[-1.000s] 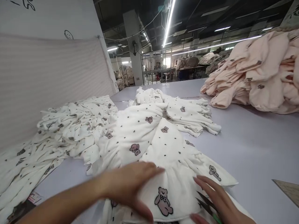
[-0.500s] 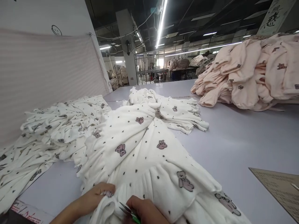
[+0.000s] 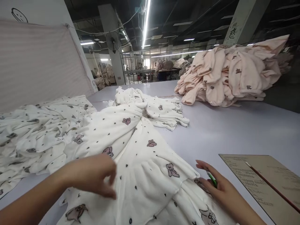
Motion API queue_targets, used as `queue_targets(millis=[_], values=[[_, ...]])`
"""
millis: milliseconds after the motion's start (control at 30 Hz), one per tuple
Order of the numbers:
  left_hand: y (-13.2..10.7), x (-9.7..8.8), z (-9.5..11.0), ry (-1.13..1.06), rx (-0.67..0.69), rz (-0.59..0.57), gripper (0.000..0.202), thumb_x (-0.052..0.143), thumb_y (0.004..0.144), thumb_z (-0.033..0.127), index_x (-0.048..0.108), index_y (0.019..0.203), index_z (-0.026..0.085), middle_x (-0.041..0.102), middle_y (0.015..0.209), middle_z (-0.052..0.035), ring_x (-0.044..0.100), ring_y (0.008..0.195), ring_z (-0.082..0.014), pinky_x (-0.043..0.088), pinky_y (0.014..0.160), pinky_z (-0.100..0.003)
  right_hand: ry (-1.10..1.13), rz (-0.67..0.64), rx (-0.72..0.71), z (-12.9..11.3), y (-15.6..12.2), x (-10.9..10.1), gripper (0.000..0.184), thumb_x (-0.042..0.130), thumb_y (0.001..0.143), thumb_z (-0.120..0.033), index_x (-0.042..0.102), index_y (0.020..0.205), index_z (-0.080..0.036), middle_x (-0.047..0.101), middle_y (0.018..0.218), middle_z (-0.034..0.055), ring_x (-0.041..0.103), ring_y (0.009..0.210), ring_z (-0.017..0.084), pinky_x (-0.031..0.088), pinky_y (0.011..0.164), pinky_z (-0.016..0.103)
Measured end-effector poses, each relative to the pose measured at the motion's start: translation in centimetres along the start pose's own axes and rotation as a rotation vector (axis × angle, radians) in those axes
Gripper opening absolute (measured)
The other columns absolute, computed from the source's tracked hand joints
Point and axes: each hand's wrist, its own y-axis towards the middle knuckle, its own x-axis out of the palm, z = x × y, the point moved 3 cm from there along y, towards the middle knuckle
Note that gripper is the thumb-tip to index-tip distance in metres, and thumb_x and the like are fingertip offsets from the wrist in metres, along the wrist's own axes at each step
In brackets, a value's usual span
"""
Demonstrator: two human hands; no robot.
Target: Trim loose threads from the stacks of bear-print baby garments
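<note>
White bear-print garment (image 3: 145,168) lies spread across our table (image 3: 234,131), flat enough to show its seams; our left hand (image 3: 93,176) hovers above, fingers loosely curled, empty; our right hand (image 3: 220,192) rests at the hem, green-handled tool (image 3: 212,178) tucked in, fingertips free

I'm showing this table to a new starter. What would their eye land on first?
The white bear-print garment spread across the table, with the left hand over it near the front. At the far right rises a heap of pink garments; the right hand, front right, holds a green-handled tool.
</note>
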Motion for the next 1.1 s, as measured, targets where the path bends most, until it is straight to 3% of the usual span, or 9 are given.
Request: queue_targets(millis=[67, 133, 233, 367, 500, 600, 733, 967, 1100], values=[[2.5, -0.7, 5.0, 0.09, 0.175, -0.024, 0.028, 0.063, 0.076, 0.043, 0.069, 0.094, 0.022, 0.067, 0.088, -0.0041, 0.06, 0.078, -0.0198, 0.042, 0.07, -0.025, 0.015, -0.049, -0.018, 0.0, 0.4, 0.7, 0.043, 0.062, 0.071, -0.047, 0.064, 0.104, -0.021, 0.069, 0.104, 0.0071, 0.064, 0.087, 0.026, 0.052, 0.073, 0.032], [5.4, -0.1, 9.3, 0.07, 0.344, 0.071, 0.039, 0.06, 0.079, 0.043, 0.061, 0.112, 0.022, 0.063, 0.104, -0.0065, 0.058, 0.093, -0.0217, 0.042, 0.08, -0.027, 0.045, -0.08, -0.061, -1.4, 0.1, 1.7, 0.035, 0.054, 0.078, -0.048, 0.064, 0.095, -0.02, 0.07, 0.09, 0.0047, 0.064, 0.079, 0.023, 0.051, 0.067, 0.029], [9.6, 2.7, 12.2, 0.105, 0.447, 0.249, 0.052, 0.066, 0.072, 0.038, 0.054, 0.117, 0.013, 0.057, 0.113, -0.0152, 0.053, 0.101, -0.0296, 0.039, 0.089, -0.039, 0.089, -0.062, -0.15, -4.2, -1.0, 2.4, 0.031, 0.046, 0.086, -0.048, 0.058, 0.096, -0.022, 0.066, 0.085, 0.0008, 0.06, 0.079, 0.02, 0.048, 0.068, 0.025], [12.5, 5.7, 10.6, -0.197, 0.358, 0.385, 0.019, 0.05, 0.068, 0.011, 0.059, 0.084, 0.014, 0.059, 0.087, -0.0085, 0.053, 0.083, -0.0236, 0.039, 0.078, -0.034, 0.103, -0.041, -0.238, -6.7, -2.4, 2.3, 0.022, 0.054, 0.083, -0.044, 0.056, 0.077, -0.022, 0.055, 0.069, -0.0036, 0.052, 0.067, 0.014, 0.042, 0.063, 0.019], [12.7, 5.7, 7.8, -0.441, 0.224, 0.414, 0.013, 0.036, 0.068, 0.01, 0.045, 0.063, 0.017, 0.046, 0.061, 0.0002, 0.045, 0.061, -0.014, 0.036, 0.058, -0.024, 0.146, -0.051, -0.261, -7.9, -2.8, 2.5, 0.026, 0.048, 0.087, -0.043, 0.054, 0.075, -0.022, 0.048, 0.068, -0.0037, 0.046, 0.064, 0.013, 0.039, 0.06, 0.019], [12.4, 5.5, 7.0, -0.596, 0.195, 0.315, 0.016, 0.031, 0.071, 0.014, 0.044, 0.063, 0.016, 0.042, 0.057, 0.0015, 0.041, 0.054, -0.0112, 0.034, 0.05, -0.02, 0.181, -0.084, -0.282, -8.4, -2.4, 3.0, 0.027, 0.044, 0.09, -0.043, 0.051, 0.075, -0.022, 0.046, 0.068, -0.0029, 0.045, 0.065, 0.013, 0.038, 0.06, 0.02], [11.8, 5.7, 7.3, -0.68, 0.266, 0.224, 0.016, 0.052, 0.074, 0.027, 0.057, 0.083, 0.015, 0.054, 0.071, 0.0006, 0.049, 0.066, -0.0128, 0.04, 0.062, -0.02, 0.172, -0.063, -0.349, -9.0, -1.6, 3.4, 0.024, 0.045, 0.091, -0.039, 0.052, 0.077, -0.021, 0.049, 0.07, -0.0027, 0.048, 0.067, 0.013, 0.039, 0.061, 0.021], [11.9, 7.0, 6.3, -0.842, 0.164, 0.213, 0.032, 0.056, 0.08, 0.047, 0.06, 0.073, 0.016, 0.058, 0.072, -0.0009, 0.051, 0.074, -0.0172, 0.042, 0.068, -0.022, -0.028, 0.201, -0.562, -9.4, -2.5, 3.8, 0.01, 0.043, 0.088, -0.024, 0.052, 0.086, -0.019, 0.059, 0.082, 0.0037, 0.056, 0.076, 0.016, 0.043, 0.068, 0.026], [12.0, 7.4, 6.1, -0.961, 0.125, 0.203, 0.038, 0.057, 0.076, 0.053, 0.058, 0.068, 0.016, 0.056, 0.067, 0.0002, 0.05, 0.07, -0.017, 0.043, 0.067, -0.024, -0.135, 0.065, -0.78, -9.4, -3.8, 5.6, 0.012, 0.048, 0.079, -0.022, 0.057, 0.086, -0.026, 0.067, 0.082, -0.0038, 0.062, 0.072, 0.012, 0.044, 0.069, 0.02]])
